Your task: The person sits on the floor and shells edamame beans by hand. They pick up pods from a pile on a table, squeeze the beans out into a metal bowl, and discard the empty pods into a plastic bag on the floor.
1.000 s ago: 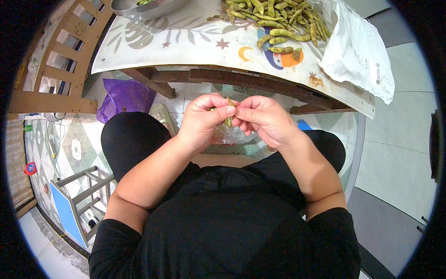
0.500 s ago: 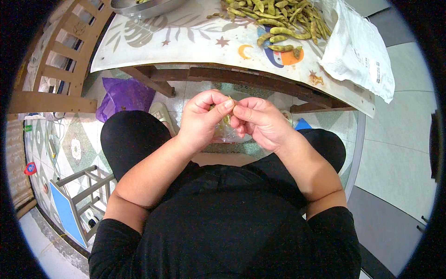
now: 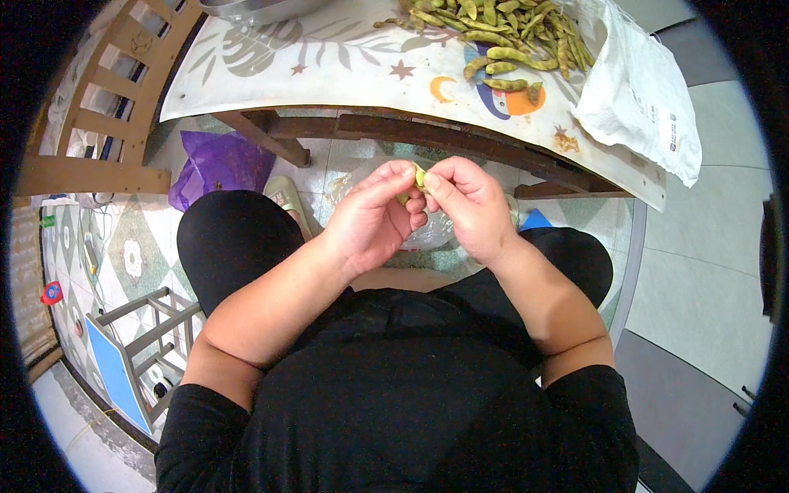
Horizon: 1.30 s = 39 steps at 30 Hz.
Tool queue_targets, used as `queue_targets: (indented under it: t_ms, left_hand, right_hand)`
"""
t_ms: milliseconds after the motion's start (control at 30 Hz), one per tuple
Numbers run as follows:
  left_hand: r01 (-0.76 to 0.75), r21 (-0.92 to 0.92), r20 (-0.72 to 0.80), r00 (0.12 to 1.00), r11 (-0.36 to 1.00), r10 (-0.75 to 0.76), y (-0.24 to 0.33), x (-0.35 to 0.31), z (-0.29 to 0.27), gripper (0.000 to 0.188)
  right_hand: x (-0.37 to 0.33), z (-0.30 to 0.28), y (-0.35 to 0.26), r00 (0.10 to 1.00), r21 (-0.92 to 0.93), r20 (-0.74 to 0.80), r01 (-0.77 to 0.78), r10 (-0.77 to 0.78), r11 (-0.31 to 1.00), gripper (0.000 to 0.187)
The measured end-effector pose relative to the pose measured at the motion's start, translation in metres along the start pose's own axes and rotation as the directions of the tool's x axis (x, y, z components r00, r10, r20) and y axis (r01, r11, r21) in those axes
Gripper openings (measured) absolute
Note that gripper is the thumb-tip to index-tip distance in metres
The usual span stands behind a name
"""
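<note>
Right now we have a single green pod (image 3: 419, 178) pinched between both hands, held up over our lap just below the table edge. Our left hand (image 3: 374, 220) closes its thumb and forefinger on the pod's near end, and our right hand (image 3: 464, 205) closes its fingertips on the other end, so both hands are shut tight on it with the remaining fingers curled in. We judge this to be the splitting step: the pod looks pressed at its seam, though we cannot tell whether it has opened yet, since the fingers cover most of it. The next move, as we see it, calls for a small twist or a thumb pressed along the seam, with the hands kept over whatever catches the beans.

Below our hands, between our knees, a clear plastic bag (image 3: 431, 234) sits on the floor; its contents are too hidden to tell. On the table (image 3: 329, 70) a heap of unshelled pods (image 3: 493, 33) lies just beside a white plastic bag (image 3: 637, 90), which hangs over the table's corner. A metal bowl (image 3: 255, 8) shows at the far edge, mostly cut off, so we cannot tell what it holds. A purple bag (image 3: 218, 164) lies crumpled on the tiled floor under the table.
</note>
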<state>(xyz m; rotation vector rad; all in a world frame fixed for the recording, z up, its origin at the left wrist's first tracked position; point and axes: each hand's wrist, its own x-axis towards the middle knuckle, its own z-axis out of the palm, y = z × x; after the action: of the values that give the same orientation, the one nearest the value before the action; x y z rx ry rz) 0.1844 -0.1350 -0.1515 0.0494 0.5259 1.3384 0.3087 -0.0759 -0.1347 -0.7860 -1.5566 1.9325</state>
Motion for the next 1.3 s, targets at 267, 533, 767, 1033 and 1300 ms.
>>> queue_targets:
  t_ms: [267,533,767,1033,1300]
  left_hand:
    - [0.077,0.059,-0.141,0.988,0.995,-0.068,0.004,-0.002,-0.005,0.012]
    - [-0.026,0.298,-0.245,0.964,0.954,0.103,-0.005,-0.001,-0.006,0.014]
    - [-0.044,0.247,-0.241,0.965,0.968,0.105,0.001,0.009,-0.020,0.016]
    - [-0.057,0.074,-0.343,0.936,0.996,0.079,0.011,0.010,-0.026,0.012]
    - [-0.023,0.139,-0.352,0.933,0.990,0.071,0.006,0.011,-0.026,0.014]
  right_hand:
    - [0.007,-0.010,-0.006,0.825,-0.783,0.308,0.503,-0.474,0.367,0.005]
    - [0.011,-0.009,0.001,0.898,-0.896,0.295,0.379,-0.327,0.233,0.010]
    - [0.012,-0.014,0.007,0.972,-0.741,-0.042,0.124,-0.230,0.660,0.005]
    - [0.011,-0.022,-0.007,0.985,-0.780,-0.033,0.079,-0.167,0.620,0.012]
    - [0.019,-0.052,-0.051,0.652,-0.963,0.156,0.267,-0.742,0.032,0.010]
